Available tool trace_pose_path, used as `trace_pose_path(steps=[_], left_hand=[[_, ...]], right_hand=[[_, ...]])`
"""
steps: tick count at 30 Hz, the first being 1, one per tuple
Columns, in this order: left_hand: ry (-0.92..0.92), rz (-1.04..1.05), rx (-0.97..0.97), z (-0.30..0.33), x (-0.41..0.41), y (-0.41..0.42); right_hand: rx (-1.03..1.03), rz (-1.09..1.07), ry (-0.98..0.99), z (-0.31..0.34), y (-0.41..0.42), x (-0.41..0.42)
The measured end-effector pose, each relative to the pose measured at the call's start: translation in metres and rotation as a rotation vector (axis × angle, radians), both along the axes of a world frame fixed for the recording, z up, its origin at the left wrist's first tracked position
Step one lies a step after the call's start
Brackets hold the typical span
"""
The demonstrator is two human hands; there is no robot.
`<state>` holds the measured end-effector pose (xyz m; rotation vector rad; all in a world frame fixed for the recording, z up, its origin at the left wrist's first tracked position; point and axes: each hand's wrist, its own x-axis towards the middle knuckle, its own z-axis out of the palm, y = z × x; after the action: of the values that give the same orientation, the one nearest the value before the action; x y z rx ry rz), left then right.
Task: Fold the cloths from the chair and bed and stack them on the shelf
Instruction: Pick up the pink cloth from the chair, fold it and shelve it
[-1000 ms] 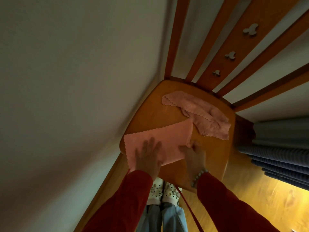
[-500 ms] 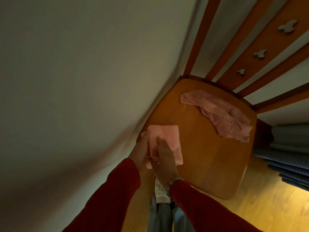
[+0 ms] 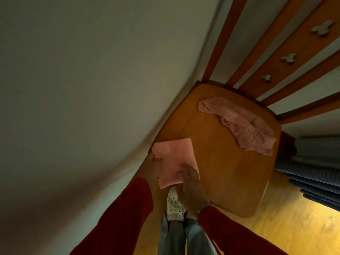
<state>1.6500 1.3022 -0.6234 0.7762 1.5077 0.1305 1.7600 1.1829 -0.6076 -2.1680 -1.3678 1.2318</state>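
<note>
A folded pink cloth point(image 3: 174, 159) lies at the near left corner of the wooden chair seat point(image 3: 220, 172), hanging slightly over its edge. My left hand point(image 3: 152, 166) grips the cloth's left edge, partly under it. My right hand point(image 3: 193, 183) holds its near right corner, fingers on top. A second pink cloth point(image 3: 239, 124) lies crumpled and unfolded at the back of the seat, near the slatted chair back point(image 3: 276, 57).
A pale wall point(image 3: 92, 89) runs close along the chair's left side. Blue striped fabric point(image 3: 316, 177) hangs at the right beyond the seat. My feet in white shoes point(image 3: 174, 205) stand on the wooden floor point(image 3: 285, 227) in front of the chair.
The pink cloth went from a wide half-fold to a smaller square at the seat's left corner. My hands moved from pressing on it to gripping its left edge and near corner.
</note>
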Motion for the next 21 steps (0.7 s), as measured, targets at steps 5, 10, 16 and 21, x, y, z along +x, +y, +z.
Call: trace_pose_path(steps=[5,10,16,21], left_hand=[[0.001,-0.097,0.082,0.002,-0.005,-0.004],[0.075,-0.06,0.088,0.006,-0.009,0.003],[0.179,-0.086,0.062,0.01,-0.007,-0.008],[0.08,-0.018,-0.358,0.008,-0.013,-0.023]], right_hand=[[-0.017,-0.176,0.002,-0.003,0.006,0.024],[-0.062,-0.141,-0.065,-0.006,0.02,0.039],[-0.153,-0.507,0.07,-0.015,0.03,0.044],[-0.253,-0.646,0.136,-0.019,0.034,0.042]])
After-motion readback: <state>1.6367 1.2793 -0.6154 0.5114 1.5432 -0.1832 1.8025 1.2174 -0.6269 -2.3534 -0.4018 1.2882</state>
